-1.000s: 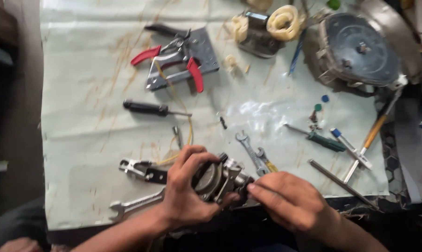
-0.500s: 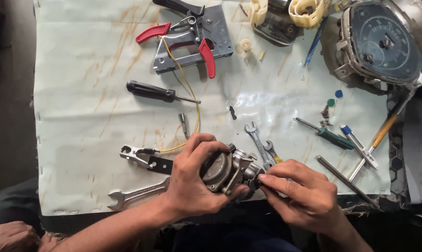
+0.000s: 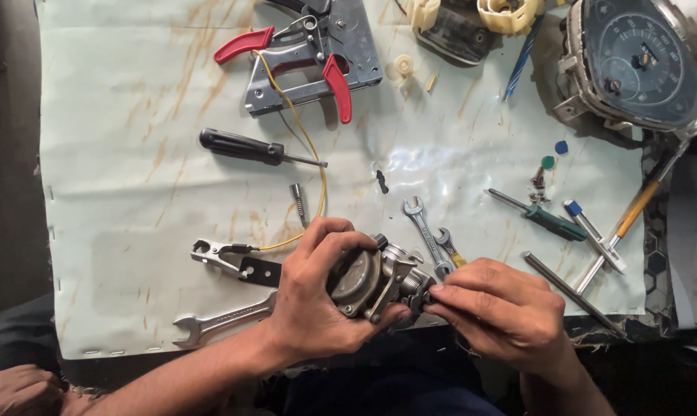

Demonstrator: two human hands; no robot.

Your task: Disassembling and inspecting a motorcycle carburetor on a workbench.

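Two hands on one carburetor at the worktop's near edge.
The left hand point(image 3: 317, 308) grips the grey metal carburetor point(image 3: 375, 279) at 6 o'clock; the right hand point(image 3: 506, 312) pinches a small part at its end (too small to name). Three open-ended spanners: one point(image 3: 223, 317) at 8 o'clock, two point(image 3: 433, 239) just above the carburetor. One black-handled screwdriver point(image 3: 248, 147) at 10 o'clock, one green-handled screwdriver point(image 3: 539, 216) at 3. One round speedometer point(image 3: 641, 58) at 2 o'clock. One red-handled metal tool point(image 3: 306, 58) at 12.

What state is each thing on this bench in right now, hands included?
Left hand: wrapped around the metal carburettor.
Right hand: fingertips pinching the carburettor's end.
Black screwdriver: lying flat, untouched.
Open-end spanner: flat beside the left wrist.
Speedometer unit: face up.
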